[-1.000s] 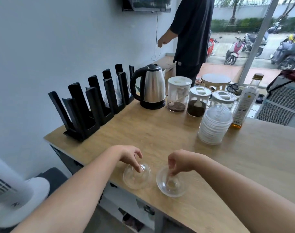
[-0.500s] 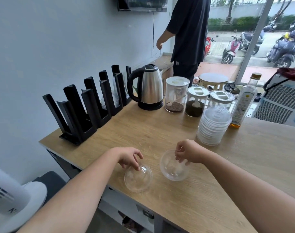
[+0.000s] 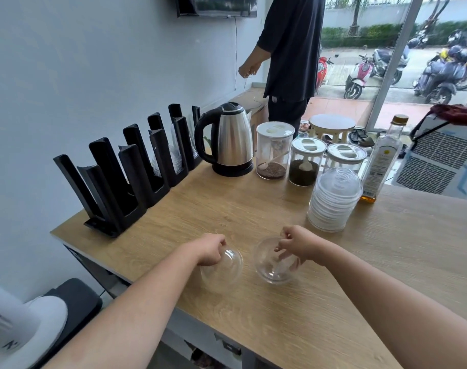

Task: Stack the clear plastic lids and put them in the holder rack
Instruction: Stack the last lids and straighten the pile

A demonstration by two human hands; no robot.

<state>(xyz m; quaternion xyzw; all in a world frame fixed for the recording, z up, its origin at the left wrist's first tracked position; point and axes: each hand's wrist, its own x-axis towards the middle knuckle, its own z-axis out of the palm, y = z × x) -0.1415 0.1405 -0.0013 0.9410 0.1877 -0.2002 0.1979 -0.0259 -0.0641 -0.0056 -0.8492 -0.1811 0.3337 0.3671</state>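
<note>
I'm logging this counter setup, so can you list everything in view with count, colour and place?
dome lid: 2, clear, near table edge, second beside it
lid stack: 1, clear, right of centre
holder rack: 1, black, along wall, some lids in far slots
kettle: 1, steel and black, rear
jars: 3, clear, white-lidded, beside kettle
bottle: 1, clear, amber liquid
table: 1, wood
fan: 1, white, lower left
stool: 1, pale, behind
bystander: 1, dark clothes
left hand: on left lid
right hand: on right lid

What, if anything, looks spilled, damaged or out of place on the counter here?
Nothing stands out. Each hand, left and right, holds one dome lid; the lid stack stands upright, the rack sits along the wall, and the counter shows no spills.
</note>
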